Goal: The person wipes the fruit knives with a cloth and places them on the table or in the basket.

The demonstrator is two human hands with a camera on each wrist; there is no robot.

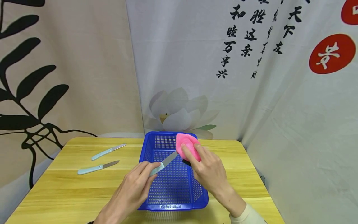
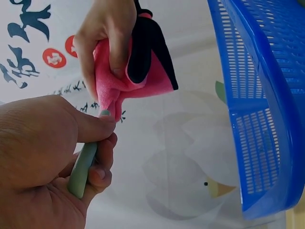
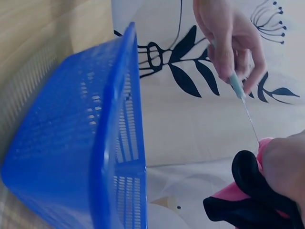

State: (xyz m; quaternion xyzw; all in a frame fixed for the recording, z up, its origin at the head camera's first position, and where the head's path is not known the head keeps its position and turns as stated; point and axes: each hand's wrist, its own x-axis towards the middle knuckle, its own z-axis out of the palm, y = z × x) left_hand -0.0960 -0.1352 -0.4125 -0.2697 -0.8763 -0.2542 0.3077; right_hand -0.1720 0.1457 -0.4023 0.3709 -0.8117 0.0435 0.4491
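My left hand (image 1: 134,183) grips the pale blue-green handle of a small knife (image 1: 169,159), its blade pointing up and to the right over the basket. A pink cloth (image 1: 188,145) with black edging is pinched in my right hand (image 1: 209,169). In the head view the cloth sits at the blade's tip; in the right wrist view the cloth (image 3: 231,193) meets the blade's end, the rest of the blade being bare. Below both hands stands a blue plastic basket (image 1: 202,199) with perforated walls; no knife is seen inside it.
Two more knives with pale blue handles, a farther knife (image 1: 102,154) and a nearer knife (image 1: 90,170), lie on the wooden table (image 1: 56,199) left of the basket. A printed curtain (image 1: 179,62) hangs behind the table and along its right side.
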